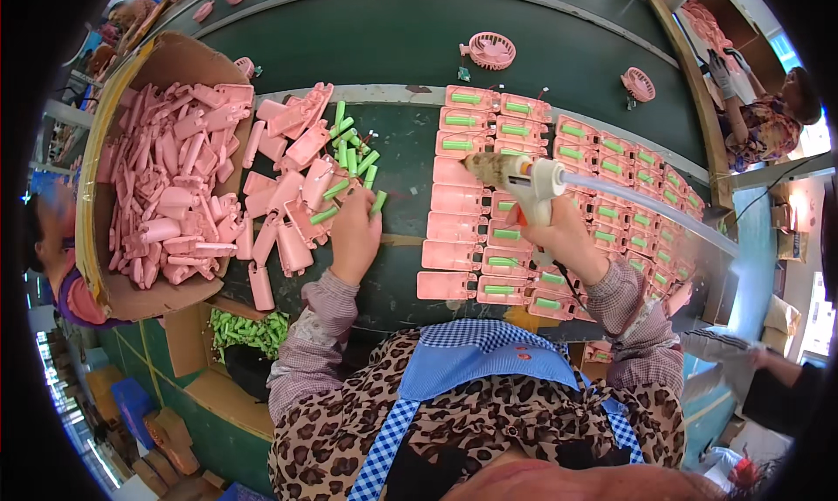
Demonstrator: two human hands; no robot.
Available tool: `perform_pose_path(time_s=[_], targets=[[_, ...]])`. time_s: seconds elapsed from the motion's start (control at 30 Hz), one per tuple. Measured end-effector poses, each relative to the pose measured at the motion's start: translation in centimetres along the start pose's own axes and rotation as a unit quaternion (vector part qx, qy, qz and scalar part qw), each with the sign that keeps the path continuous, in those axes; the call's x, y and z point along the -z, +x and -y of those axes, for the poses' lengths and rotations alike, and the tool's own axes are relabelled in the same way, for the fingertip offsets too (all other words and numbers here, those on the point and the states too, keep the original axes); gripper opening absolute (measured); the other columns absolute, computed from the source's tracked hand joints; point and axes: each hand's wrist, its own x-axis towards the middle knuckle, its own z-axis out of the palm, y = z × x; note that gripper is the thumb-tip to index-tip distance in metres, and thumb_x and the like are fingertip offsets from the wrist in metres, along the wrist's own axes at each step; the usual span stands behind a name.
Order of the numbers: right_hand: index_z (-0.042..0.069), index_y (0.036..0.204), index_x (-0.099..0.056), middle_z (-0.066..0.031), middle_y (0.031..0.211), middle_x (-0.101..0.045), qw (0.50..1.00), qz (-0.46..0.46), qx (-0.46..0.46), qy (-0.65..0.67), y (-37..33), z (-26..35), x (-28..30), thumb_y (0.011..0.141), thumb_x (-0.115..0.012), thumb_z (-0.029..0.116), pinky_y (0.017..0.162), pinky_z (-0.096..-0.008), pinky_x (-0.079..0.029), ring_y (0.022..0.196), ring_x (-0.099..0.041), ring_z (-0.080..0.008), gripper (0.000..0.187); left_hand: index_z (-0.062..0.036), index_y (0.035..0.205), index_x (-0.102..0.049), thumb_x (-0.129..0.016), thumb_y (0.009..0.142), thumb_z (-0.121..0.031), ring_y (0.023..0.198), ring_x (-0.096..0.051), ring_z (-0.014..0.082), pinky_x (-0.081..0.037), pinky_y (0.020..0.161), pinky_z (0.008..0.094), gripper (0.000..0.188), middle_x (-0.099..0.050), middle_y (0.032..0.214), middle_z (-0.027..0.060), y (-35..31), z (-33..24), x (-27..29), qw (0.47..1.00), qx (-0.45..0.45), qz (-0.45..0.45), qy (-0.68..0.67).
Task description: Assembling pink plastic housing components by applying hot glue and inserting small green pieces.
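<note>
My left hand (354, 239) is closed, its fingertips pinching a green cylindrical battery (379, 202) beside a loose heap of green batteries (352, 159). My right hand (564, 237) grips a white hot glue gun (532, 187) with a brown, crusted nozzle end and a pale hose trailing right. The nozzle points left over a pink plastic shell (448, 171). That shell tops a column of bare pink shells (454, 227). Shells farther right in the rows each carry a green battery (504, 262). Loose pink shell pieces (286, 191) lie left of my left hand.
A cardboard box (85, 230) heaped with pink parts stands at the left. Below it, another box (229, 405) holds green batteries. Beyond the table edge, a green conveyor (367, 38) carries pink fan heads (491, 51). Other people work at the left and right.
</note>
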Motion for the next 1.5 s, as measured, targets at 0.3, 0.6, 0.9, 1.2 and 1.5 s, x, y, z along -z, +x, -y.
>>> perform_pose_path(time_s=[0.3,0.6,0.9,1.2,1.5], targets=[[0.001,0.104,-0.053,-0.0035,0.087,-0.06,0.998,-0.015,0.057,-0.022,1.5,-3.7,-2.0,0.072,-0.062,0.0,0.061,-0.026,-0.049,0.076,-0.059,-0.0105,0.033,-0.0065,0.08,-0.049,-0.064,0.081,-0.003,0.054,-0.05,0.0065,-0.037,0.047,0.0192,0.016,-0.055,0.065,-0.0003,2.1,-2.0,0.6,0.827,0.25,0.156,-0.479],[0.001,0.099,-0.053,-0.0037,0.086,-0.06,0.998,-0.038,-0.009,-0.051,0.3,-2.6,-1.4,0.074,-0.062,0.001,0.059,-0.0262,-0.048,0.072,-0.057,-0.0108,0.027,0.0001,0.09,-0.062,-0.07,0.081,-0.008,0.063,-0.053,0.0055,-0.043,0.056,0.0211,0.015,-0.059,0.076,0.0,5.0,-4.1,-3.1,0.854,0.172,0.145,-0.469],[0.0,0.108,-0.05,-0.0065,0.089,-0.061,0.999,-0.02,-0.025,-0.013,-1.4,-2.8,-1.0,0.074,-0.059,-0.002,0.057,-0.0284,-0.051,0.072,-0.06,-0.0135,0.035,0.0002,0.083,-0.063,-0.075,0.072,-0.005,0.064,-0.051,0.0122,-0.044,0.059,0.0267,0.017,-0.053,0.078,0.0035,7.5,-4.7,-7.9,0.977,-0.04,0.073,-0.198],[0.0,0.114,-0.045,-0.0053,0.087,-0.06,0.998,-0.05,-0.009,0.038,-0.9,-3.0,-1.7,0.075,-0.06,-0.001,0.053,-0.0272,-0.05,0.068,-0.059,-0.0123,0.041,-0.0006,0.081,-0.064,-0.074,0.068,-0.003,0.077,-0.055,0.0228,-0.047,0.068,0.0339,0.017,-0.049,0.088,0.0077,7.4,-3.8,-9.1,0.982,-0.042,0.096,-0.157],[0.001,0.095,-0.056,-0.0025,0.078,-0.058,0.998,-0.051,-0.047,0.004,-1.0,-2.2,-1.5,0.073,-0.061,0.0,0.057,-0.0277,-0.046,0.065,-0.055,-0.0106,0.022,-0.0011,0.084,-0.064,-0.073,0.068,-0.002,0.081,-0.057,0.026,-0.048,0.07,0.0358,0.018,-0.049,0.09,0.0088,7.5,-4.2,-8.6,0.98,-0.026,0.116,-0.162]])
